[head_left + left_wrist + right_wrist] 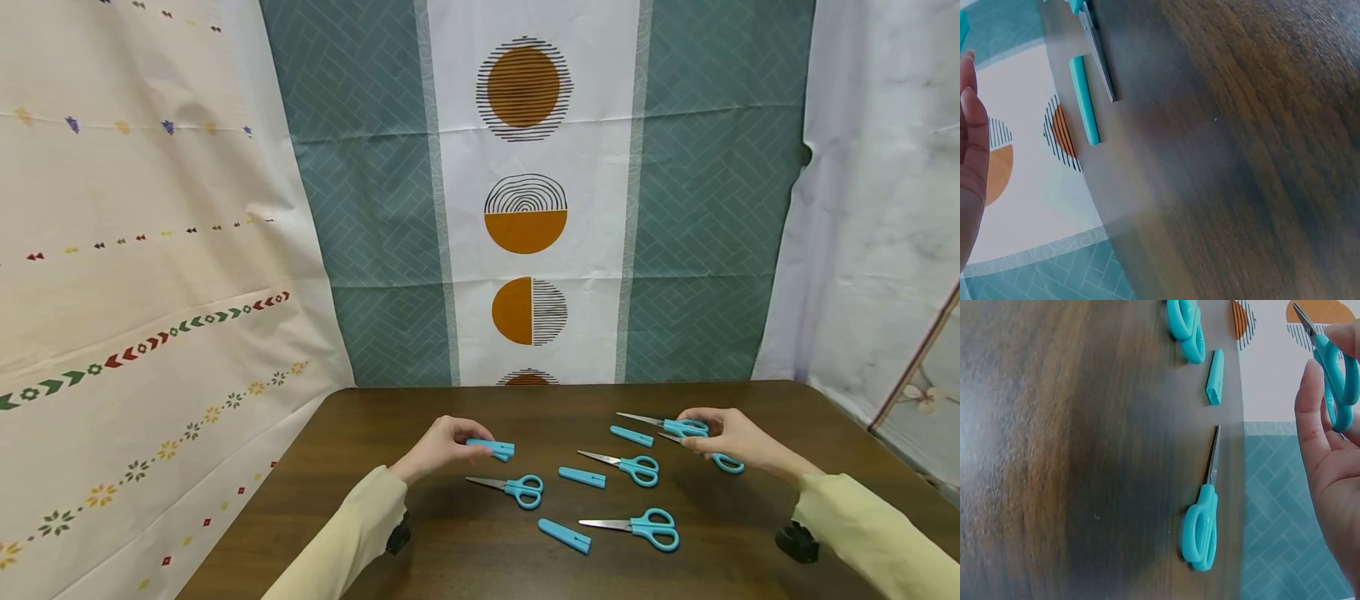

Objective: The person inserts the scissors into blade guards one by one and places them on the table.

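Note:
My left hand (pixel 452 439) pinches a light-blue scissors cover (pixel 495 446) between thumb and fingertips, above the table. Just below it, partly hidden, lies another blue cover (pixel 1085 103). Nearer me is a pair of blue-handled scissors (pixel 517 487), blades pointing left. My right hand (pixel 731 433) holds a pair of scissors (pixel 1335 375) by the blue handles, raised, with the blades pointing left. Underneath this hand, another pair of scissors (pixel 1200 528) lies on the table, partly covered by the fingers in the head view.
Between the hands lie more scissors (pixel 639 471), (pixel 654 529) and several blue covers (pixel 632 436), (pixel 582 477), (pixel 564 536) on the brown wooden table (pixel 450 558). Patterned cloth (pixel 525 167) hangs behind the table's far edge and along both sides.

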A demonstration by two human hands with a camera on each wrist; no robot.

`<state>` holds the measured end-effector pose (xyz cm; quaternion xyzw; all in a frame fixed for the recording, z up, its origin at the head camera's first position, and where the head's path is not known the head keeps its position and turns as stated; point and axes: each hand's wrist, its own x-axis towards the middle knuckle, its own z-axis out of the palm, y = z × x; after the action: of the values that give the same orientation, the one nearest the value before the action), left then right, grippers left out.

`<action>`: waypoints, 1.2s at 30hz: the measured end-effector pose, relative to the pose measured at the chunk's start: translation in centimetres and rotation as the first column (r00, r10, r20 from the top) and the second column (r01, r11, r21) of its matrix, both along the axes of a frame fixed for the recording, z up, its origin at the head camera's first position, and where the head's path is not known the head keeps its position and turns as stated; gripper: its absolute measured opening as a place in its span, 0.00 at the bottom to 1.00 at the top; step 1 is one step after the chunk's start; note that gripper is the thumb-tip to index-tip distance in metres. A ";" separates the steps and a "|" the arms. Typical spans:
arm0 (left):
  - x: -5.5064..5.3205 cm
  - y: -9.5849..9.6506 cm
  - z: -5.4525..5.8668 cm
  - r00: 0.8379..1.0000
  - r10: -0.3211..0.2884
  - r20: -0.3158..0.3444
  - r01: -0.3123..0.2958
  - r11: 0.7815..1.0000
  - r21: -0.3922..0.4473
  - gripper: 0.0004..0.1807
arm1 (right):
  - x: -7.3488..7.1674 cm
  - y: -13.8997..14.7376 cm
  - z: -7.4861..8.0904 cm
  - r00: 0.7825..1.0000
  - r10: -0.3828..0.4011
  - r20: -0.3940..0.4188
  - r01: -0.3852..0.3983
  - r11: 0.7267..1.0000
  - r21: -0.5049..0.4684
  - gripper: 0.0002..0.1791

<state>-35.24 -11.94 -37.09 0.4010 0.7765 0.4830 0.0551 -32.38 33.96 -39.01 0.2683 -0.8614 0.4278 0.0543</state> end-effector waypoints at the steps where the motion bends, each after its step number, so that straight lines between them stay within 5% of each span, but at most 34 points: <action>1: 0.0 0.0 0.0 1.000 -0.002 0.003 0.002 1.000 0.002 0.08 | 0.0 -0.1 0.0 1.000 0.009 0.004 -0.009 1.000 -0.012 0.17; 11: 0.1 0.1 0.1 1.000 0.003 -0.009 -0.003 1.000 0.005 0.08 | -0.3 -1.5 0.4 0.999 -0.008 0.054 0.010 0.999 -0.035 0.19; 30: -0.3 0.4 0.3 1.000 0.022 -0.016 -0.021 1.000 0.014 0.09 | -0.8 -2.4 0.9 0.999 0.025 -0.024 -0.024 0.999 0.029 0.16; 36: -1.5 0.9 -0.8 0.999 0.040 0.012 -0.040 0.998 0.055 0.08 | -0.8 -2.8 1.2 1.000 0.025 0.013 -0.026 0.999 0.031 0.18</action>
<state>-36.73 -11.09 -37.85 0.3841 0.7703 0.5076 0.0387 -33.18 31.11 -37.82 0.2771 -0.8648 0.4169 0.0391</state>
